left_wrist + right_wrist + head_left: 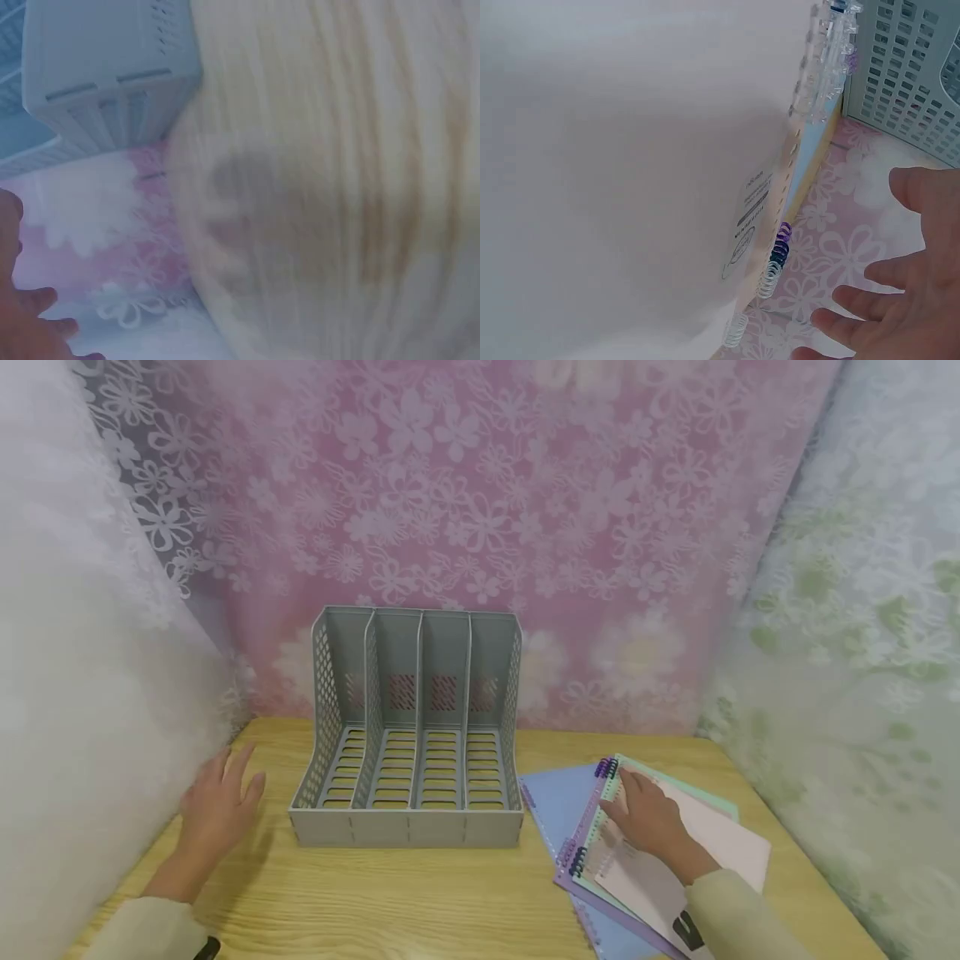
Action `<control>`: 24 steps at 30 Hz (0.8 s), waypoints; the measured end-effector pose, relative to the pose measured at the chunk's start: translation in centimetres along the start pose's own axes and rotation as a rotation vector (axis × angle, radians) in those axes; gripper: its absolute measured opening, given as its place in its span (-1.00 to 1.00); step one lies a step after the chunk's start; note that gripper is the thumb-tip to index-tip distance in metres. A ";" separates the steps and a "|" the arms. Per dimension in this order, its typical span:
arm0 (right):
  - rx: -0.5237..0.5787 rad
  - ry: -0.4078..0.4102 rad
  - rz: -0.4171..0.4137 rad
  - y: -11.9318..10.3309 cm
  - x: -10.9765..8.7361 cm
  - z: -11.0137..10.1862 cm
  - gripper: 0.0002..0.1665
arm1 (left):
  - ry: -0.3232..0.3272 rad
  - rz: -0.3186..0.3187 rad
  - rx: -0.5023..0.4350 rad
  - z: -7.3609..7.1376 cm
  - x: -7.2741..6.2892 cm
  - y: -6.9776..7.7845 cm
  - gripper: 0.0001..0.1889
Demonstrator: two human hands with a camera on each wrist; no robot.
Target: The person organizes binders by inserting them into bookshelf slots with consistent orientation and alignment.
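My right hand is over a loose pile of spiral notebooks on the right. Its fingers look spread and hold nothing in the right wrist view; whether they touch a cover I cannot tell. A pale pink notebook lies on top, with a mint green one, a purple one and a blue one under it. Left of a grey file rack, my left hand is held above the table with its fingers apart and nothing in them. The rack's compartments hold nothing.
The wood-grain table is enclosed by a pink floral cloth behind, a whitish cloth at the left and a green-patterned one at the right. The rack stands upright near the back cloth.
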State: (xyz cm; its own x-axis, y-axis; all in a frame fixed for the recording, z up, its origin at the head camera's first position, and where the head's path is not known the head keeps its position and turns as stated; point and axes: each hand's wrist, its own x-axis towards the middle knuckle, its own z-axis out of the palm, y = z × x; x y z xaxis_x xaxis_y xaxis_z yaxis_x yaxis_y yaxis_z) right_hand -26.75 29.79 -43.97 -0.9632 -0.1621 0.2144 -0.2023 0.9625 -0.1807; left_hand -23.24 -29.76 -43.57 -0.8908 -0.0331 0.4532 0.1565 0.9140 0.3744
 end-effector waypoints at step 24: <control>0.098 -0.070 0.146 3.0 0.0 -2.0 -0.36 | 0.248 0.174 -0.327 1.8 1.6 9.6 -0.44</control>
State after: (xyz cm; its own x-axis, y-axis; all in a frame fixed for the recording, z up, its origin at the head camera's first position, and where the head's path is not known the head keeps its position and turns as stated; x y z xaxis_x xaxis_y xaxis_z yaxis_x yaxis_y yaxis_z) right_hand -26.96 33.12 -42.61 -0.9929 -0.0405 0.1120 -0.0724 0.9518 -0.2981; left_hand -23.96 -20.36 -40.71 -0.7162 -0.0226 0.6975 0.4570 0.7401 0.4933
